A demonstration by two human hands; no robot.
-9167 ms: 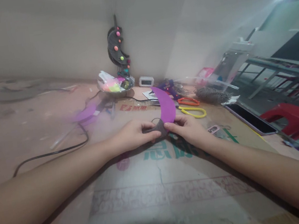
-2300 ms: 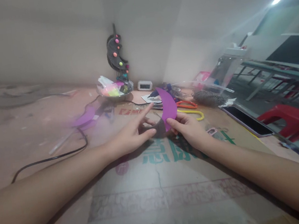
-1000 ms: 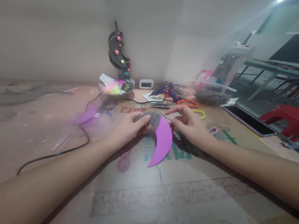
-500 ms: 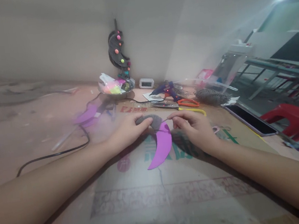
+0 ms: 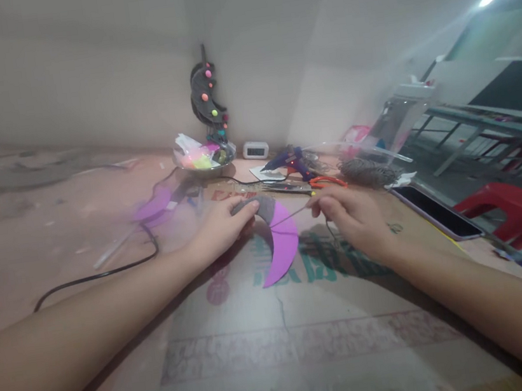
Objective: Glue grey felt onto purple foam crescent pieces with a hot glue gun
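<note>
My left hand [image 5: 224,226] pinches the upper end of a purple crescent [image 5: 286,240], where grey yarn is wound round it. The lower part of the crescent is bare and curves down to a point over the cardboard [image 5: 243,352]. From the crescent a strand of grey yarn [image 5: 295,215] runs taut to my right hand [image 5: 350,216], whose thumb and fingers are closed on it. A loose loop of the strand hangs below that hand. The fingertips of my left hand are partly hidden behind the crescent.
Beyond my hands lie scissors [image 5: 329,181], a blue glue gun [image 5: 285,161], a grey yarn skein [image 5: 368,172] and a small clock [image 5: 256,150]. A bowl [image 5: 207,169] stands before a decorated grey crescent [image 5: 204,94]. A phone [image 5: 436,212] lies at right; a black cable [image 5: 93,276] at left.
My right hand has moved right and slightly down, drawing out a longer strand of yarn from the crescent. The crescent has turned slightly in my left hand.
</note>
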